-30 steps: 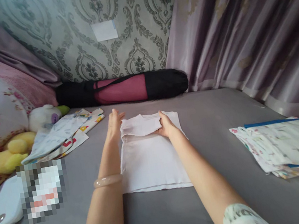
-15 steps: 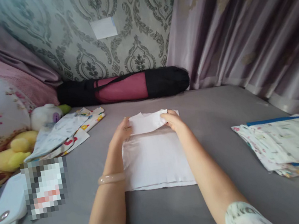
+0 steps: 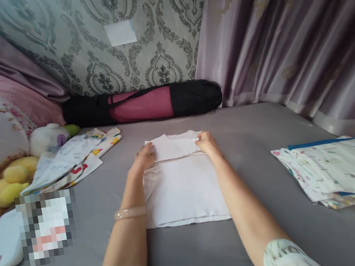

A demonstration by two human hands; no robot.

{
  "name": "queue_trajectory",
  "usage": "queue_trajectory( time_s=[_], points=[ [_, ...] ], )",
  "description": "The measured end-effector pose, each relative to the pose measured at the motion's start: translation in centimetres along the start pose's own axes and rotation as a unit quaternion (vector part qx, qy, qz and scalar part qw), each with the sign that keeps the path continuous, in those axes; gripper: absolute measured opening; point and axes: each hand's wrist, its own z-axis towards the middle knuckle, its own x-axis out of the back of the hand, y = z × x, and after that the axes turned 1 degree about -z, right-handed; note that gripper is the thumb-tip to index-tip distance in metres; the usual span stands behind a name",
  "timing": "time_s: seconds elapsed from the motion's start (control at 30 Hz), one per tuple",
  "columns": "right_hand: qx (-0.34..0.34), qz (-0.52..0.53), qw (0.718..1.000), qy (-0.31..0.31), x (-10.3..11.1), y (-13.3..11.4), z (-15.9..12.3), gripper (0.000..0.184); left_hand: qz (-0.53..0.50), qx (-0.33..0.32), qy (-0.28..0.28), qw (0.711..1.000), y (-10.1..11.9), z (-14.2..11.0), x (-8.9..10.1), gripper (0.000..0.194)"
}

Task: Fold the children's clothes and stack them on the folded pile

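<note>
A white shirt point(image 3: 183, 188) lies flat on the grey bed sheet point(image 3: 191, 257), its neckline away from me. A folded band of its cloth crosses the upper part, with the collar edge showing behind it. At the band's left end is my left hand point(image 3: 145, 155), its fingers closed on the cloth and partly hidden. My right hand point(image 3: 206, 141) pinches the band's right end between thumb and fingers. A pale bangle point(image 3: 130, 213) circles my left forearm.
Folded printed clothes point(image 3: 343, 171) are stacked at right. More printed cloths point(image 3: 69, 158) lie at left by plush toys point(image 3: 15, 178). A white power bank point(image 3: 3, 244) with a cable sits near left, beside a pixelated item point(image 3: 50, 229). Along the wall rests a black-and-maroon long bag point(image 3: 140, 105).
The folded band has come down flatter onto the shirt, and more of the collar shows. My right hand has shifted slightly outward along the band's end. The view has turned slightly.
</note>
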Motion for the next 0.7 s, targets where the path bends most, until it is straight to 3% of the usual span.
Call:
queue_trajectory(
  time_s=[0.1,0.17,0.3,0.4,0.53,0.7],
  points=[
    [0.000,-0.074,0.997,-0.010,0.8,-1.4,-1.3,0.037,0.081,-0.014,-0.006,0.997,1.6,-0.1,-0.6,0.030],
    [0.021,-0.119,0.993,0.002,1.0,-2.6,-2.1,0.039,0.165,-0.057,-0.025,0.984,2.9,-0.3,-1.6,0.036],
    [0.152,-0.146,0.977,-0.012,-0.1,-4.8,-3.4,0.043,0.286,-0.149,-0.083,0.943,4.5,-1.2,-4.4,0.044],
    [0.239,-0.151,0.956,-0.077,-2.0,-5.4,-4.2,0.047,0.349,-0.146,-0.106,0.920,4.3,-2.1,-6.0,0.048],
    [0.232,-0.161,0.955,-0.085,-4.0,-5.2,-4.9,0.052,0.403,-0.125,-0.110,0.900,3.3,-2.7,-6.5,0.050],
    [0.221,-0.166,0.959,-0.069,-4.6,-4.8,-5.2,0.054,0.401,-0.125,-0.093,0.903,2.7,-2.8,-6.3,0.051]
  ],
)
